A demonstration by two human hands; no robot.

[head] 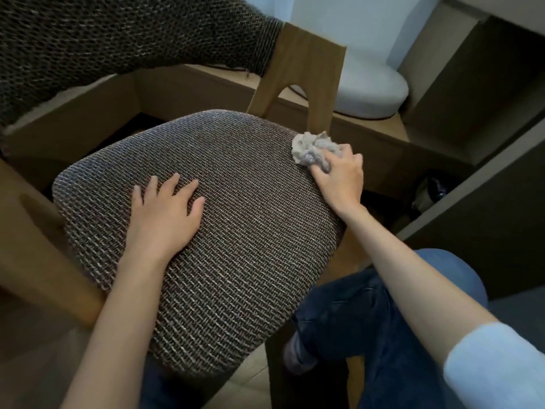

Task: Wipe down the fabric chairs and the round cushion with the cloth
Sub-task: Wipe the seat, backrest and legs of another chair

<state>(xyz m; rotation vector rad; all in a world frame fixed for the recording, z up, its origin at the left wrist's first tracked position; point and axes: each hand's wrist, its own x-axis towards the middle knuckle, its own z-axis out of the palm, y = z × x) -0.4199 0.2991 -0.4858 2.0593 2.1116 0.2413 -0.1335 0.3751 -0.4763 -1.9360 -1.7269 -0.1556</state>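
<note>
Nearest the camera was a pale blue sleeve (495, 364) pushed up the right forearm, with a knee in dark jeans (368, 320) just beyond it. The right hand (339, 175) reached to the far right edge of the chair seat (236, 261), its fingers curled round a crumpled grey cloth (309, 149) and pressing it onto the weave, close to the wooden back post (306, 69). The left hand (165, 214) lay flat on the left half of the seat, fingers spread and straight, holding nothing.

Several things could have gone wrong from there. The cloth was balled up, so only a small patch of it met the fabric; strokes would probably have left unwiped strips between them unless they overlapped closely. It also sat right at the rim, so an outward push might have carried it off the edge and down the side. The coarse, open weave looked likely to catch fluff from the cloth. The patch under the bracing palm risked being missed if that hand was never moved.

The woven backrest (118, 39), at the far left, appeared not yet reached. The round cushion (368, 87), pale and well apart on a wooden ledge at the far right, was also left to do. No other chair was in view.
</note>
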